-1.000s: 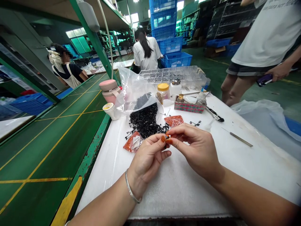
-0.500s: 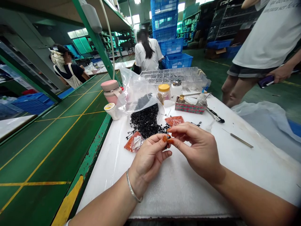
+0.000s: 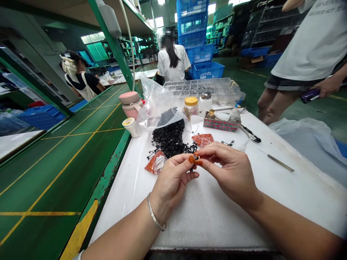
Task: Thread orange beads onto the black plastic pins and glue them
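Over the white worktop (image 3: 217, 224), my left hand (image 3: 173, 178) pinches a small black part (image 3: 196, 157) between thumb and forefinger. My right hand (image 3: 230, 168) meets it from the other side, its thumb and fingertips closed at the same part. Fingertips cover most of the part, so its exact kind does not show. Just beyond lies a heap of small black stemmed pieces (image 3: 169, 139), spilling from a clear plastic bag (image 3: 151, 97). A bag of small orange pieces (image 3: 155, 162) lies beside the heap, and a second orange bag (image 3: 202, 139) lies behind my right hand.
A pink cup (image 3: 131, 104), a white tub (image 3: 130, 126), a yellow-lidded jar (image 3: 191, 107) and a patterned box (image 3: 221, 123) stand farther back. At right lie a cutter (image 3: 251, 134) and a thin needle tool (image 3: 280, 163). A green conveyor (image 3: 62, 162) runs along the left. A person stands at right.
The whole view has shifted slightly to the right. My right fingertips have closed in over the small black part; both hands stay in nearly the same place.
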A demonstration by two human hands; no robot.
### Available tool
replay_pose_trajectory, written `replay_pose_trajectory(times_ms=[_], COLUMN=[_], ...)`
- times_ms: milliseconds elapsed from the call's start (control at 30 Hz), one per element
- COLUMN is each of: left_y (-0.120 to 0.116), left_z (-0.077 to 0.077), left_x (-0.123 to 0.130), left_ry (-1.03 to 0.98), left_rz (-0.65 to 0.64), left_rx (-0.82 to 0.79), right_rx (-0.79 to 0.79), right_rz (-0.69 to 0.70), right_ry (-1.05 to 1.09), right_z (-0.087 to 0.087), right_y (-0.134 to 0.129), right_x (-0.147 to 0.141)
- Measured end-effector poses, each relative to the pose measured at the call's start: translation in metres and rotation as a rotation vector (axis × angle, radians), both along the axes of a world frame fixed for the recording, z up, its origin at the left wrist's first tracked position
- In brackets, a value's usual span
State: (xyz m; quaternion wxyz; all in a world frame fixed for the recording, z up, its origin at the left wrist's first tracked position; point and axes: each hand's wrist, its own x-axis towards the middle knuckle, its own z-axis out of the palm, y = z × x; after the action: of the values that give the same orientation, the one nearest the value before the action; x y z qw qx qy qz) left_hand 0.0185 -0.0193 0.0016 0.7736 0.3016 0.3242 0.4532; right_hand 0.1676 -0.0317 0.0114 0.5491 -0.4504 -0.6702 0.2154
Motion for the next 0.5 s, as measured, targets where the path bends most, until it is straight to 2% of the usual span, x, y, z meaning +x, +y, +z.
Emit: replay_pose_trajectory(times_ms=[267,500], left_y=[0.0033,0.0022], left_z=[-0.0021,-0.0013], left_x=[-0.0015,-0.0006], left_ry=[-0.041,-0.024], left_rz=[-0.060,-0.018], left_rx=[0.018,0.031], right_rx=[-0.001,0.075], right_rz=[0.016,0.035], right_ry=[0.006,0.020], right_z=[-0.0002,0.0038], right_y=[-0.0002,-0.0028], right_x=[0.0010,0.0030])
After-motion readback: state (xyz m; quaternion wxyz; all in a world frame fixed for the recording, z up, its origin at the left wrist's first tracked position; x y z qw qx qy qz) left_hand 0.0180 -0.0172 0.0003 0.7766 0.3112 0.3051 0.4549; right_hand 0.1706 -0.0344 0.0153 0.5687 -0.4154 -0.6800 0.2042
